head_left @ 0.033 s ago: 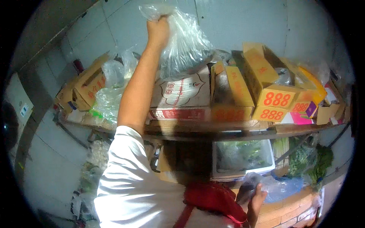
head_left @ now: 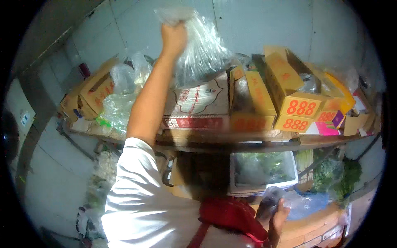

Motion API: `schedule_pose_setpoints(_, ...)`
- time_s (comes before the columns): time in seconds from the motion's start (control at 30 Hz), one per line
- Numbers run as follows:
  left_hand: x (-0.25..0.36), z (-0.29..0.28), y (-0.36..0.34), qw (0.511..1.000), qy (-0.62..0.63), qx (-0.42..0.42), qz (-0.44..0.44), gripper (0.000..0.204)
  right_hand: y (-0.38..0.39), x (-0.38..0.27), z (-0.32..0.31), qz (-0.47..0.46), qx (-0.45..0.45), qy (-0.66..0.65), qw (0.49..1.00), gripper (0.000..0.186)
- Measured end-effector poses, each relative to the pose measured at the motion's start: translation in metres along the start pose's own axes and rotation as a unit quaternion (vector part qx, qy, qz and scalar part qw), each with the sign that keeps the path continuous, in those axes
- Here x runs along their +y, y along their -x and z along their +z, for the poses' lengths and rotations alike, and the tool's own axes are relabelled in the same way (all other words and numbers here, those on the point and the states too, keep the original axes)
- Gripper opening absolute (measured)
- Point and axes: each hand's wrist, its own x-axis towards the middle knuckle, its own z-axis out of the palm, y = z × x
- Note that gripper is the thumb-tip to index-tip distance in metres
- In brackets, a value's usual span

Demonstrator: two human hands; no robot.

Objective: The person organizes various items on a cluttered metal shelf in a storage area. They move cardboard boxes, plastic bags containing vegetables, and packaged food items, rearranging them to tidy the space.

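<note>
My left arm is raised high over the upper shelf. The left hand (head_left: 173, 39) is closed around the gathered neck of a large clear plastic bag (head_left: 202, 51). The bag's lower end hangs at the back of a white and red carton (head_left: 196, 101); its contents are hard to make out. Low on the right, my right hand (head_left: 280, 219) is closed on a second clear plastic bag (head_left: 300, 204), bluish on its right side, with the thumb upright against it. A brown carton (head_left: 310, 227) lies just below that bag.
The upper shelf (head_left: 244, 138) carries yellow cartons (head_left: 297, 107), an opened brown box (head_left: 93, 97) and clear bags (head_left: 120, 109). Below stand a white foam box (head_left: 264, 188) holding bagged greens and leafy vegetables (head_left: 347, 177). A red pouch (head_left: 229, 219) hangs at my front.
My left hand and the neck of its bag have shifted very slightly to the right and down. The right hand has hardly moved.
</note>
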Motion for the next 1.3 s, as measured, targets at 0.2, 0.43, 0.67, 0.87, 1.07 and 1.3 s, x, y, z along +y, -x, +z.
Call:
schedule_pose_setpoints(0.2,-0.038,-0.04,0.102,0.878,-0.011,-0.478,0.015,0.072,0.026,-0.098,0.056,-0.041,-0.16,0.181,0.97,0.036)
schedule_pose_setpoints(0.43,-0.031,-0.125,0.074,0.882,-0.159,-0.443,0.006,0.074,0.009,-0.17,0.101,-0.114,-0.118,0.036,0.986,0.048)
schedule_pose_setpoints(0.67,-0.068,-0.159,0.101,0.822,-0.262,-0.501,0.072,0.069,0.043,-0.304,0.218,-0.176,-0.077,-0.161,0.968,0.038)
schedule_pose_setpoints(0.87,-0.069,-0.161,0.112,0.828,-0.286,-0.427,0.226,0.023,-0.008,-0.392,0.293,-0.31,-0.142,-0.207,0.917,0.02)
schedule_pose_setpoints(1.07,-0.051,-0.179,0.128,0.882,-0.093,-0.385,0.254,0.024,-0.08,-0.414,0.35,-0.387,-0.105,-0.056,0.914,0.027)
schedule_pose_setpoints(1.3,-0.003,-0.158,0.202,0.787,-0.008,-0.57,0.235,0.033,-0.139,-0.332,0.348,-0.344,-0.199,0.332,0.855,0.039)
